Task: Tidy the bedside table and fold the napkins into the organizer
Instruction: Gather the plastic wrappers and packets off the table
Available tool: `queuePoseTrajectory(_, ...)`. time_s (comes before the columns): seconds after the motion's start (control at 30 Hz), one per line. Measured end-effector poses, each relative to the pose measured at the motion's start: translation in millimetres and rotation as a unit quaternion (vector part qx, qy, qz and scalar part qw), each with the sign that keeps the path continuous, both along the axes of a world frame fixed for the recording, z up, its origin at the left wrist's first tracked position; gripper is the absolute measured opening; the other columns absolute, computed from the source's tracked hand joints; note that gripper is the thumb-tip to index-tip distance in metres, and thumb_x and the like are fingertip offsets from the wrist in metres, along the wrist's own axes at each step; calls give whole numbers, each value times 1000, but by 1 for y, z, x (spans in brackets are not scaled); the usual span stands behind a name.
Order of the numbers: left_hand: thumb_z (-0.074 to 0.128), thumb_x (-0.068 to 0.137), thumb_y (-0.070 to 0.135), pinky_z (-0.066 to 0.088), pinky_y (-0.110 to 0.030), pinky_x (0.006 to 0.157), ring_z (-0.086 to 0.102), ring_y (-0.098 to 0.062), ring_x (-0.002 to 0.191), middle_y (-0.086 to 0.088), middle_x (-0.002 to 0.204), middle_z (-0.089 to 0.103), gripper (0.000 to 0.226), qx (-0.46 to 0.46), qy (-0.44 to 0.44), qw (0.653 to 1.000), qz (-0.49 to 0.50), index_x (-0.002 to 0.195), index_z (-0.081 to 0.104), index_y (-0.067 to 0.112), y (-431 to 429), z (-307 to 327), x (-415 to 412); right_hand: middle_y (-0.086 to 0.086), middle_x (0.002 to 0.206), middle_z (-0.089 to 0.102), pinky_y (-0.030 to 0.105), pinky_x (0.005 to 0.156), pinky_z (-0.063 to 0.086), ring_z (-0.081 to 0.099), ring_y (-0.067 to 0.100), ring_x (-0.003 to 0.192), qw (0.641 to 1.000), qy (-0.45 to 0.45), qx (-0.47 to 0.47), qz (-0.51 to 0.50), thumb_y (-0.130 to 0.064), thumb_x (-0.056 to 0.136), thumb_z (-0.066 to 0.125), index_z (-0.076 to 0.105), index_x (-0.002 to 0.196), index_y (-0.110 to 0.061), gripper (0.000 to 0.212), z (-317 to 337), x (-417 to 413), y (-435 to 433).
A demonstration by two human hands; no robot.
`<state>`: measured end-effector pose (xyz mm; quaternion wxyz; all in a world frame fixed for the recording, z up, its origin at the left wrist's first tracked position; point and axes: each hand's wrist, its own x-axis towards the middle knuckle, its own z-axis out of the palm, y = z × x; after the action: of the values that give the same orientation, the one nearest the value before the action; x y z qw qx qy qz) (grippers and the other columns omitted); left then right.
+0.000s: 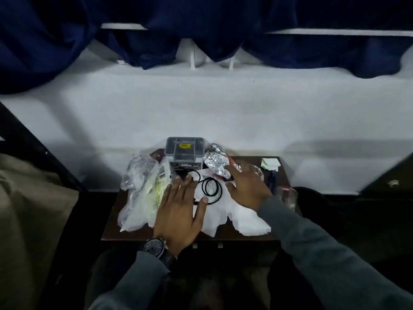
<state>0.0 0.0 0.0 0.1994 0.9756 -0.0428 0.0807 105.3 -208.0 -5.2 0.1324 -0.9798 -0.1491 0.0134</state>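
Note:
A small dark bedside table (116, 222) stands against a white wall, cluttered. White napkins (245, 222) lie crumpled across its middle and front. My left hand (181, 211) hovers flat over them with fingers spread, its fingertips near a coiled black cord (211, 186). My right hand (245, 186) reaches with straight fingers to a crumpled foil wrapper (215, 163) and holds nothing. A grey compartment organizer (185, 147) with a yellow label sits at the back, on top of a black box (186, 164).
Clear plastic bags (139, 189) with pale contents cover the table's left side. A clear glass (288, 198) stands at the right edge, with small folded papers (270, 164) at the back right corner. Dark blue curtains (201, 30) hang above. Bedding (33, 209) lies to the left.

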Motion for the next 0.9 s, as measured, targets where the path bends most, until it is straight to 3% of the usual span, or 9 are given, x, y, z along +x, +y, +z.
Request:
queuePoseTrajectory(0.13,28,103,58,31,-40,122,36,-19,149,2,160,43,63,-75,-9,997,0,156,34,24,-4,-4,8,17,164,17,56,108,43,25,43,148,997,59,-56,-6,-31,98,57,38,153,-29,58,-16,33,10)
queuePoseTrajectory(0.2,34,103,59,47,-38,107,54,-13,133,10,150,54,60,-158,10,987,15,157,25,35,-7,-5,7,16,166,11,56,109,43,19,42,151,994,68,-81,-5,-29,98,58,38,153,-29,59,-27,46,14)
queuePoseTrajectory(0.27,40,101,60,52,-37,98,61,-4,122,17,142,60,58,-231,28,972,32,153,20,45,-8,-5,8,16,167,8,55,108,45,18,41,151,992,82,-96,-7,-29,98,59,38,153,-27,59,-35,55,16)
queuePoseTrajectory(0.4,48,102,51,56,-40,94,65,3,111,16,127,69,47,-295,30,953,58,146,34,44,-14,-9,10,18,150,37,51,98,53,45,40,134,993,58,-101,-18,-19,98,56,53,140,-12,42,-41,60,19)
queuePoseTrajectory(0.47,52,102,44,56,-33,92,66,4,108,13,125,70,47,-322,37,944,63,146,37,39,-15,-15,13,17,135,52,44,94,54,58,36,120,998,14,-48,-40,-6,94,54,60,132,-6,38,-41,60,17)
queuePoseTrajectory(0.57,60,101,32,51,-9,82,69,5,98,10,120,72,48,-371,50,924,78,145,40,34,-17,-22,21,15,113,69,31,79,48,66,33,102,990,-56,67,-106,-2,90,54,70,116,-6,31,-30,53,7)
queuePoseTrajectory(0.7,68,97,33,49,-4,73,70,8,90,10,110,74,48,-457,67,880,106,138,44,34,-24,-19,35,-1,101,78,20,79,50,71,17,88,945,-118,265,-152,-6,89,67,79,102,-16,21,-7,19,0)
queuePoseTrajectory(0.8,74,84,51,57,-22,90,67,8,105,12,116,71,62,-560,101,816,103,136,44,35,-32,-8,47,-13,110,78,22,88,59,75,5,92,879,-26,451,-156,-8,86,79,81,98,-31,26,2,-24,4)
queuePoseTrajectory(0.9,77,84,48,59,-51,95,69,-22,117,-8,126,70,70,-650,149,739,94,141,45,23,-40,5,59,-9,94,81,24,83,61,77,10,89,822,66,553,-118,2,82,81,81,87,-37,40,-1,-59,13)
